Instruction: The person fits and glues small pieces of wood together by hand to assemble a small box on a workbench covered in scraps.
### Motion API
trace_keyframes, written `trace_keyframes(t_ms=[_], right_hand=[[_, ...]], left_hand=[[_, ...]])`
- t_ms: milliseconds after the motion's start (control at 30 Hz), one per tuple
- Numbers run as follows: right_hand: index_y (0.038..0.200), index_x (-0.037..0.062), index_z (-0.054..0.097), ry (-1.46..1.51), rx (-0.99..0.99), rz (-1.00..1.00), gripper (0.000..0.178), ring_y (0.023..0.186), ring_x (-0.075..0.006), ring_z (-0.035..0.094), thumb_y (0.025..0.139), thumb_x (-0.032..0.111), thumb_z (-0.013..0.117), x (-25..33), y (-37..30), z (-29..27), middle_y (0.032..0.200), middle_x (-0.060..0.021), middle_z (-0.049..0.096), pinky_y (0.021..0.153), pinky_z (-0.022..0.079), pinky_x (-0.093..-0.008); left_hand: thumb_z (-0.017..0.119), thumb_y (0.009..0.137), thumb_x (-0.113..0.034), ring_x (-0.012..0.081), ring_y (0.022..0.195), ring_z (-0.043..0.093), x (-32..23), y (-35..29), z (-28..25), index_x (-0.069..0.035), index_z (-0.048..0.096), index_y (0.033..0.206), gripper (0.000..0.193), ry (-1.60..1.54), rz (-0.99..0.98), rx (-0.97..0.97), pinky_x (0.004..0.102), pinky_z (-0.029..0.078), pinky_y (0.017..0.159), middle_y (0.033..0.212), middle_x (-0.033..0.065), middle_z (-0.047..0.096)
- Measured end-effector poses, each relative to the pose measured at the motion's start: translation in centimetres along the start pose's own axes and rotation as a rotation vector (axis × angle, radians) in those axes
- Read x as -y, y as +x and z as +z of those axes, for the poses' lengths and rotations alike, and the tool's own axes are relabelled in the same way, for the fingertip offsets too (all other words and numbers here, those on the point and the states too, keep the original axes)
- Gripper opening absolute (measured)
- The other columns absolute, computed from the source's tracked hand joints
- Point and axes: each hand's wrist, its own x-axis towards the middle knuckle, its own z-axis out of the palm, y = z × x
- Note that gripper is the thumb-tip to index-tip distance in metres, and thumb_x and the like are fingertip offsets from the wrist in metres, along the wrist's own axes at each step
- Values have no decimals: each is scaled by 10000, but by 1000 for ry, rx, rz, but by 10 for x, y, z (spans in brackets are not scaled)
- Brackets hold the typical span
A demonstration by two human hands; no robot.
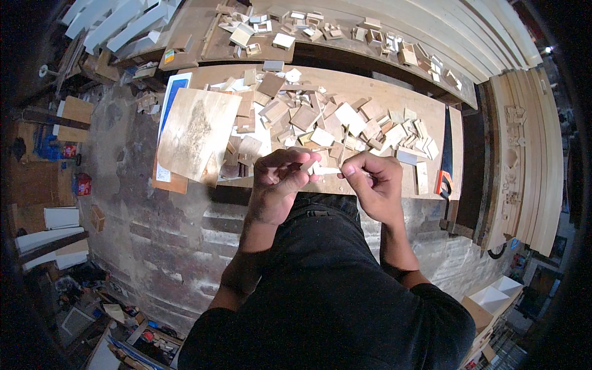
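Both hands meet just above the near edge of a pale wooden workbench (pixel 370 83), and between them they hold one small, light-coloured wood piece (pixel 325 170). The left hand (pixel 280 179) is curled, with its fingertips pressed against the piece's left end; the right hand (pixel 373 182) pinches the right end between thumb and bent fingers. The piece lies roughly level, spanning the short gap between the two hands, over the front of the bench and above the person's dark-clothed lap. Just beyond the hands a heap of small cut wood pieces (pixel 333 120), squares and short strips, is spread across the benchtop. To the left of the heap a larger sheet of plywood (pixel 197 132) lies tilted, overhanging the bench's edge and partly covering a blue-and-white board (pixel 169 98). At the right end of the bench a handsaw (pixel 445 157) with a dark blade and an orange-and-black handle lies pointing away from the person. More small wooden blocks (pixel 308 28) are scattered on a second surface farther back.
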Motion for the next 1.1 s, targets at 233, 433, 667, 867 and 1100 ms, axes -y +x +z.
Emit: trace_keyframes(t_ms=[233, 433, 667, 867, 1100], right_hand=[[839, -12, 675, 27, -105, -119, 113, 575, -77, 493, 891, 86, 652, -4, -2, 0, 689, -57, 631, 527, 376, -243], [857, -23, 666, -19, -271, -224, 79, 595, -112, 518, 879, 53, 662, 0, -3, 3, 749, -94, 653, 543, 397, -252], [889, -19, 677, -137, -361, -415, 54, 559, -113, 484, 859, 27, 682, -1, -3, 6, 693, -63, 582, 505, 361, -243], [903, -17, 683, -143, -370, -490, 101, 550, -119, 489, 823, 28, 725, -4, -2, 10, 693, -64, 587, 499, 371, -248], [886, 11, 705, -241, -297, -483, 117, 512, -121, 487, 783, 32, 757, 1, -4, 9, 669, -62, 611, 465, 365, -254]], left_hand=[[657, 813, 84, 208, 992, 666, 2, -2, 5, -32, 681, 1059, 273, -81, -10, -83, 346, 552, 891, 1086, 123, 685], [660, 805, 97, 220, 993, 666, 11, -3, 0, -22, 681, 1030, 255, -38, 4, -78, 386, 536, 929, 1081, 120, 681], [649, 800, 123, 224, 992, 673, 8, 1, 9, -17, 669, 1008, 251, -94, 9, -38, 385, 537, 912, 1074, 127, 681], [651, 784, 142, 237, 974, 681, 6, 1, 13, -16, 662, 988, 258, -97, 1, -25, 368, 536, 911, 1073, 111, 661], [647, 763, 151, 216, 983, 663, 3, 3, 12, -21, 665, 976, 275, -93, 23, -32, 365, 544, 914, 1067, 115, 654]])
